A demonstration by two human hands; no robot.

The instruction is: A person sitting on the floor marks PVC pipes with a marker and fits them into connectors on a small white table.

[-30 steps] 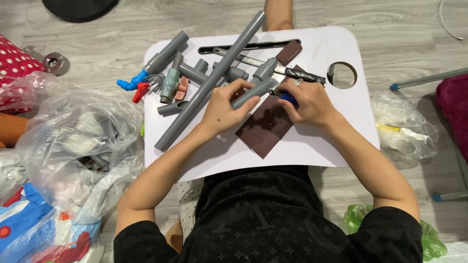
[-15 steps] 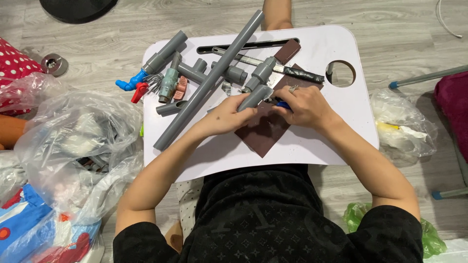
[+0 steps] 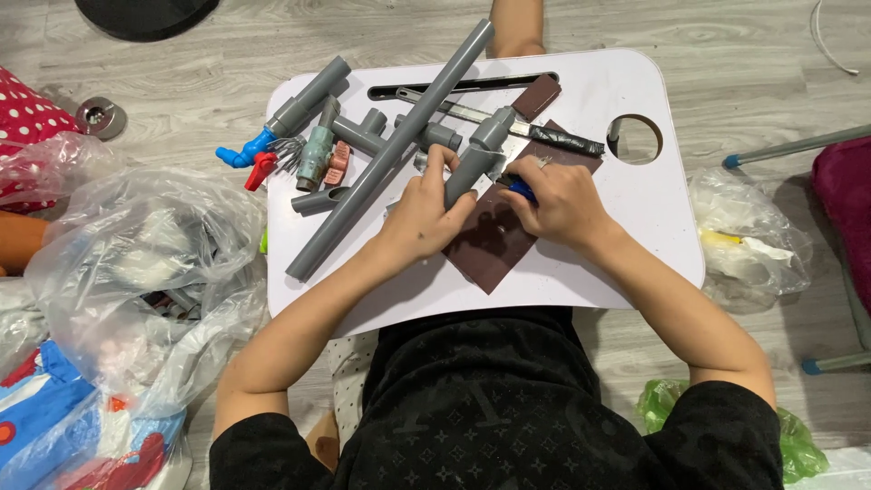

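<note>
Both hands met over brown sandpaper (image 3: 494,240) on white bench (image 3: 635,236): left hand (image 3: 419,216) fingers wrapped around short grey pipe (image 3: 467,172), right hand (image 3: 555,198) fingers closed on blue-handled tool (image 3: 519,188).

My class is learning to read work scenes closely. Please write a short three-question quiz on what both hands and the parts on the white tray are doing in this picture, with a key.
1. True or false: the left hand grips a short grey pipe.
2. What lies under the hands on the tray? A) a brown sheet B) a green towel C) a newspaper
3. Fill in: the tool in the right hand has a ____ handle.

Key
1. True.
2. A, the brown sheet.
3. Blue; the handle shows between the fingers, though the tool's tip is hidden.
</note>
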